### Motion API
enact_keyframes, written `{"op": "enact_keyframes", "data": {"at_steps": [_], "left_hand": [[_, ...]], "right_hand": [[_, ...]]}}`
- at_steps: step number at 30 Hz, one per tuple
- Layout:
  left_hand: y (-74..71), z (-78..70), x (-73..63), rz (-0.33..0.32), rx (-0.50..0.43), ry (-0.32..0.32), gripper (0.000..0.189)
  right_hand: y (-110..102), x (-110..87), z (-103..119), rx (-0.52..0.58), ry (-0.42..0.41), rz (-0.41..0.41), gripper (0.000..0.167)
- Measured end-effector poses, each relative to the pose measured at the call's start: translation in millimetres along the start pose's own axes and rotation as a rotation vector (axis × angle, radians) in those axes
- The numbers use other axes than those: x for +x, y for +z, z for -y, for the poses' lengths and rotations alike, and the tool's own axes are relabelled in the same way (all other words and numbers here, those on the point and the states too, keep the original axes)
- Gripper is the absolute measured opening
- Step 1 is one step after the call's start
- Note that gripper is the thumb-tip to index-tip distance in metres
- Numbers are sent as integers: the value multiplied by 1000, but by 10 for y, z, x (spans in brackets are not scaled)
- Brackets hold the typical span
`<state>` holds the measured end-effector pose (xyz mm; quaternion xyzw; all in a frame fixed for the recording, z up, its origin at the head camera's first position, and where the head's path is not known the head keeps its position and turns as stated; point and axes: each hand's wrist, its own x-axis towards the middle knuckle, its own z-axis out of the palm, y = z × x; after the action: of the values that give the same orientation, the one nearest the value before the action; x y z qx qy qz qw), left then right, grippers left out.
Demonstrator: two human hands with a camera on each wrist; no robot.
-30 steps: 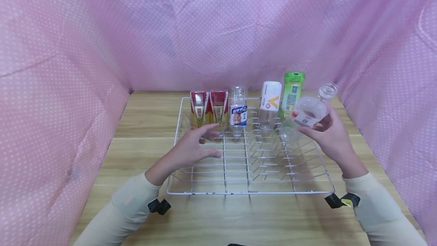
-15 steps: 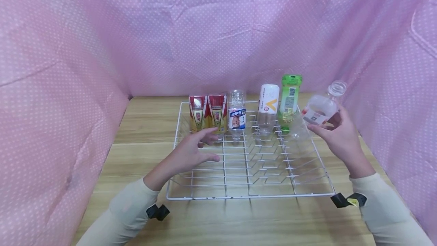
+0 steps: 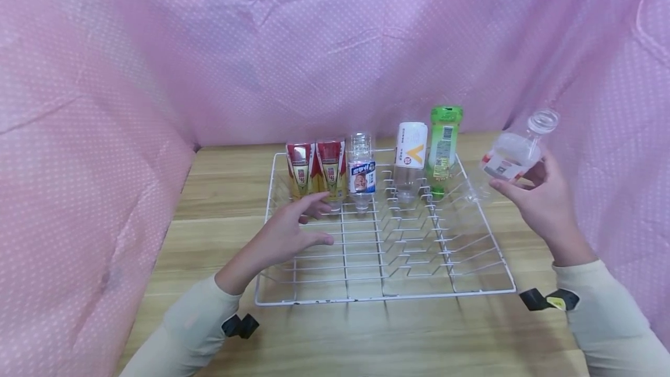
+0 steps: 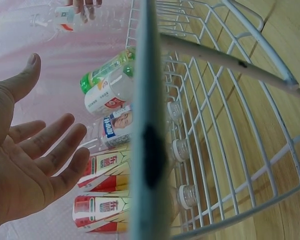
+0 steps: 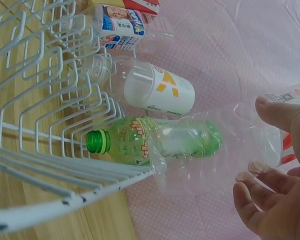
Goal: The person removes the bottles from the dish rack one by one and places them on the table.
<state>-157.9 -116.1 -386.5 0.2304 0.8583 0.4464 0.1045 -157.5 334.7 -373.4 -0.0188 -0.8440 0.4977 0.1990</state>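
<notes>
My right hand grips a clear plastic bottle with a red and white label, held tilted with its uncapped mouth up, beyond the rack's right side. In the right wrist view, thumb and fingers wrap the bottle around its label. My left hand hovers over the left part of the white wire rack, fingers spread and holding nothing. Nearest to it are two red and yellow bottles, standing neck down at the rack's back. The left wrist view shows the left palm facing the bottles.
Beside the red ones, neck down in the rack, stand a clear bottle with a blue label, a bottle with a white label and a green bottle. A wooden table lies under the rack; pink dotted cloth surrounds it.
The right hand has moved to the right with the clear bottle, from above the rack's right back corner to outside its edge. The left hand has stayed almost in place.
</notes>
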Motion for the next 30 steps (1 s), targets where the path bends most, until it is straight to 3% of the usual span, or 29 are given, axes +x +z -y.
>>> {"op": "enact_keyframes", "data": {"at_steps": [9,24,30], "left_hand": [[-7,10,16,-5,-8,-16,91],[32,78,6,-32,-2,-44,96],[11,82,18,-36,9,-24,94]], "right_hand": [[-59,15,-104,-11,14,-24,81],[-181,116,-270,-113,121,-56,77],[-172,109,-403,-165,169,-72,77]]}}
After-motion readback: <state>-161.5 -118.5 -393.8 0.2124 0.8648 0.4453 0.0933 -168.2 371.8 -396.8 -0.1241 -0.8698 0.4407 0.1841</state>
